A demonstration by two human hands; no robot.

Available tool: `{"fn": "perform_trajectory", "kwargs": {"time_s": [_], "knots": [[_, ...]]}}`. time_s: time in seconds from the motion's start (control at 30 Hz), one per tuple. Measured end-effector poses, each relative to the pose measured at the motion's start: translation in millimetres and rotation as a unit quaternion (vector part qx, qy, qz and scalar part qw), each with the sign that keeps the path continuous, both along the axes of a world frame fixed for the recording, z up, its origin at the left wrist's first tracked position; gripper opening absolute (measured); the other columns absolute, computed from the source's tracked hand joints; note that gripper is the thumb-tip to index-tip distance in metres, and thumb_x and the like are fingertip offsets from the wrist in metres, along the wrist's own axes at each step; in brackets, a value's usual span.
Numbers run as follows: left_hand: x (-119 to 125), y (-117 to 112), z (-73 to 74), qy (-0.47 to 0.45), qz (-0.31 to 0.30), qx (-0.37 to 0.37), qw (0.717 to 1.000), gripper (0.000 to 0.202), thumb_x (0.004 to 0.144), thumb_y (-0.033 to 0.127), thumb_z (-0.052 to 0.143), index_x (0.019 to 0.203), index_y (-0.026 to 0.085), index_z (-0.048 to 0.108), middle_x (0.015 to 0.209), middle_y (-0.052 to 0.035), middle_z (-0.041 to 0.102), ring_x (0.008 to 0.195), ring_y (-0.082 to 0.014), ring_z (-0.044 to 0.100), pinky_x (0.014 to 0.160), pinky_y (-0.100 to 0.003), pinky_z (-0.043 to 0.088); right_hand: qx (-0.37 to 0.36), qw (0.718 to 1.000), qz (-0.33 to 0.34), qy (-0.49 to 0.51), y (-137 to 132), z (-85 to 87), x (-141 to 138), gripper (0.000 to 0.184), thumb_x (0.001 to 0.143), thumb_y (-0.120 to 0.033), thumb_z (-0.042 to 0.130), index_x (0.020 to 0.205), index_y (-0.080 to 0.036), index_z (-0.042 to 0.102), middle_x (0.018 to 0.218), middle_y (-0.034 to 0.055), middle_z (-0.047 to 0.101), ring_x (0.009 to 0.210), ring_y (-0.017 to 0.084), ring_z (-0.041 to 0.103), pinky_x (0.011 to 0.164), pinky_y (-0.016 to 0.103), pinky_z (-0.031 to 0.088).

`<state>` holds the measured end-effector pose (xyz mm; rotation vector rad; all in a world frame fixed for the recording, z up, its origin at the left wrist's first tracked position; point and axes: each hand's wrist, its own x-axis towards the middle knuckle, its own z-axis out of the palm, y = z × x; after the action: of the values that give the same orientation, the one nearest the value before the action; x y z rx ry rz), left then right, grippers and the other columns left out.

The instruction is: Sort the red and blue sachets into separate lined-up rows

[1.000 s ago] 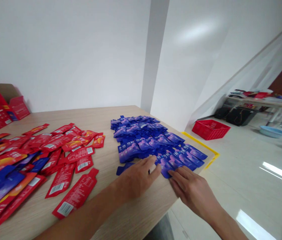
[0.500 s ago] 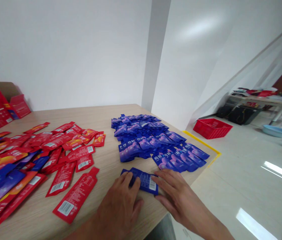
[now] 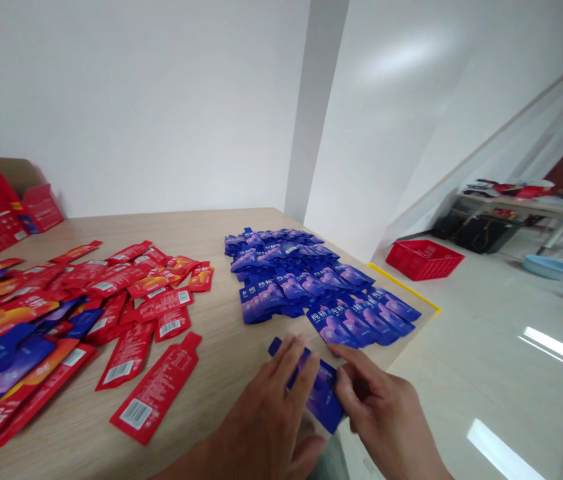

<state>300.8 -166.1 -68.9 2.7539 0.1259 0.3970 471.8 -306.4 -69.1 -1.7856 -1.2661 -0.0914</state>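
Sachet [image 3: 324,398] sits pinched, seemingly lifted, between left hand [image 3: 266,421] and right hand [image 3: 386,419].

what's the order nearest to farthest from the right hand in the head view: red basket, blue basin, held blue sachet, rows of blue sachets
From the right hand:
1. blue sachet, pinched in it.
2. rows of blue sachets, on the table ahead.
3. red basket, on the floor, right.
4. blue basin, farther right.

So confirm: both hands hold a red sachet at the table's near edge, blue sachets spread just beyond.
Wrong colour: the head view shows the sachet held by the left hand and right hand is blue, not red. The rest stands.
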Motion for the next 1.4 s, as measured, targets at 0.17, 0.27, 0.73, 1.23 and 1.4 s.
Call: {"fn": "perform_trajectory", "kwargs": {"time_s": [0.17,0.27,0.73,1.23,1.4], "knots": [[12.8,-5.3,-13.9,0.056,-0.034,0.002,0.998,0.091,0.100,0.059,0.069,0.170,0.012,0.037,0.177,-0.0248,0.032,0.166,-0.0421,0.028,0.134,-0.058,0.034,-0.092,0.973,0.037,0.208,-6.4,-15.9,4.2,0.049,0.109,-0.054,0.049,0.121,-0.018,0.080,0.059,0.0000,0.068,0.042,0.016,0.062,0.042,0.024,0.051],[18.9,0.5,-8.7,0.041,-0.048,0.009,0.998,0.064,0.110,0.036,0.053,0.167,0.010,0.042,0.175,-0.0224,0.039,0.166,-0.0351,0.032,0.136,-0.052,0.031,-0.096,0.954,0.074,0.275,-11.0,-13.4,3.3,0.055,0.105,-0.063,0.057,0.124,-0.017,0.079,0.065,0.0023,0.072,0.051,0.018,0.067,0.051,0.027,0.057],[55.3,34.1,20.9,0.036,-0.094,-0.152,0.983,0.076,0.094,0.036,0.068,0.158,0.001,0.053,0.168,-0.0282,0.045,0.162,-0.0375,0.040,0.133,-0.058,0.032,-0.020,0.963,0.011,0.270,7.0,-3.8,6.9,0.046,0.085,-0.062,0.081,0.103,-0.019,0.083,0.063,0.0030,0.074,0.055,0.020,0.071,0.054,0.028,0.055],[63.8,31.7,-3.6,0.043,-0.037,-0.010,0.998,0.053,0.114,0.035,0.042,0.158,0.010,0.056,0.170,-0.0209,0.049,0.164,-0.0346,0.036,0.136,-0.058,0.028,-0.032,0.999,-0.006,-0.006,9.4,-12.2,37.1,0.024,0.098,-0.038,0.068,0.098,-0.021,0.085,0.085,0.0039,0.082,0.067,0.020,0.074,0.066,0.031,0.060],[69.2,29.6,-11.6,0.016,-0.034,0.001,0.999,0.051,0.114,0.035,0.043,0.157,0.011,0.057,0.169,-0.0209,0.050,0.163,-0.0344,0.038,0.136,-0.059,0.029,-0.034,0.998,-0.004,-0.053,8.7,-20.7,33.2,0.026,0.104,-0.037,0.064,0.103,-0.020,0.083,0.083,0.0031,0.081,0.061,0.018,0.072,0.061,0.029,0.060]]}}
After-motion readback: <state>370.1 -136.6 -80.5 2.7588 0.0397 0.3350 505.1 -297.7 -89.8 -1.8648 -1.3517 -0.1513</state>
